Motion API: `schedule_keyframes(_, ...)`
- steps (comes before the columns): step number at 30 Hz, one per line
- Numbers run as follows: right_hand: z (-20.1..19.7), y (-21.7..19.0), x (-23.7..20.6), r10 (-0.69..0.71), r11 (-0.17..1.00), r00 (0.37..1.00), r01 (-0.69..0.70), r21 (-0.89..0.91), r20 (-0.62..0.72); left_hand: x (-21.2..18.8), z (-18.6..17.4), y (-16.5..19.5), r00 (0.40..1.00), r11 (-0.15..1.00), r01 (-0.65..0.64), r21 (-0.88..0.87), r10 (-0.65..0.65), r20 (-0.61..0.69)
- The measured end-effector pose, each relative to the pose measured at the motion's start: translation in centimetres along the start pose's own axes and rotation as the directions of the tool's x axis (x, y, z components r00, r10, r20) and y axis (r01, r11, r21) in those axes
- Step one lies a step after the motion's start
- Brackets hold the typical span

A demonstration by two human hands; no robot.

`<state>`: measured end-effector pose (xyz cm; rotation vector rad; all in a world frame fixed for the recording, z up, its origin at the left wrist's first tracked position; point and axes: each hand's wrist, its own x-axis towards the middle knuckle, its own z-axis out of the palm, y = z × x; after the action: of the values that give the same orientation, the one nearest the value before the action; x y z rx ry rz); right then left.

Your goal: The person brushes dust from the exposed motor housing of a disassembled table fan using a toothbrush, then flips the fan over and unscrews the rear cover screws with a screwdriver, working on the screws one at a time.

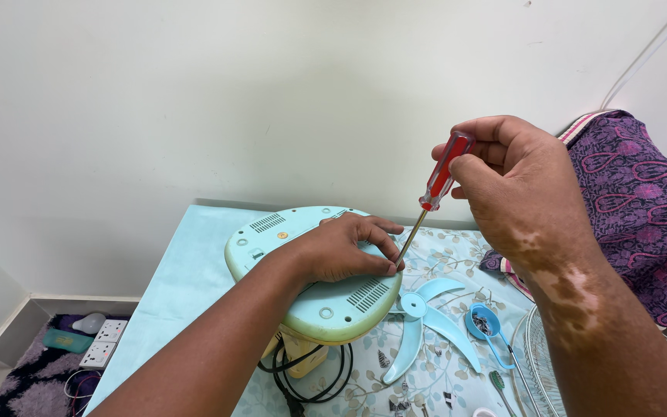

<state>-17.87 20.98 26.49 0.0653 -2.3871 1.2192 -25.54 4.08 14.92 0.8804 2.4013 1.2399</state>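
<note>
Fan base (326, 305): lies underside up on the table, your landmark.
Left hand (341, 249): your fingers press flat on the base, steadying it.
Right hand (515, 181): your fingers close around the red-handled screwdriver (432, 193), tip angled down onto the base beside your left fingertips.
Fan blade (426, 316): lies just right of the base.

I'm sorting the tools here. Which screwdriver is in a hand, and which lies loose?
The red-handled screwdriver is gripped by the right hand, its tip at the pale green fan base. The green-handled screwdriver lies untouched on the floral cloth, beside the blue fan blade.

The table (187, 255) wore a pale blue leaf-printed cloth. On it lay a blue fan blade (426, 324), a small blue dish (482, 320), coiled black cord (310, 378), and a wire fan grille (542, 355).
</note>
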Motion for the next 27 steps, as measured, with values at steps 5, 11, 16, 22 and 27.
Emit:
schedule_keyframes(5, 1.2, 1.6, 0.8, 0.005, 1.0, 1.0, -0.005, 0.01, -0.003, 1.0, 0.2, -1.4, 1.0, 0.999, 0.027, 0.031, -0.027, -0.003)
schedule_keyframes(11, 1.0, 1.4, 1.0, -0.042, 0.999, 0.999, 0.043, 0.023, -0.034, 1.1, 0.1, -1.2, 0.999, 0.998, 0.04, 0.056, -0.039, -0.02)
schedule_keyframes(16, -0.5, 0.2, 0.6, -0.068, 0.997, 0.996, 0.069, 0.018, -0.064, 0.7, 0.2, -0.1, 0.996, 0.997, 0.082, 0.01, -0.082, -0.028)
schedule_keyframes(22, 3.1, 3.6, 2.0, -0.05, 0.988, 0.989, 0.069, 0.138, -0.137, 2.7, 0.5, -4.6, 0.997, 0.998, 0.058, -0.026, -0.059, -0.043)
schedule_keyframes(27, 5.2, 6.1, 2.1, 0.285, 0.954, 0.956, -0.29, 0.077, 0.069, 3.9, 0.8, -7.4, 0.997, 0.991, 0.062, -0.12, -0.067, -0.038)
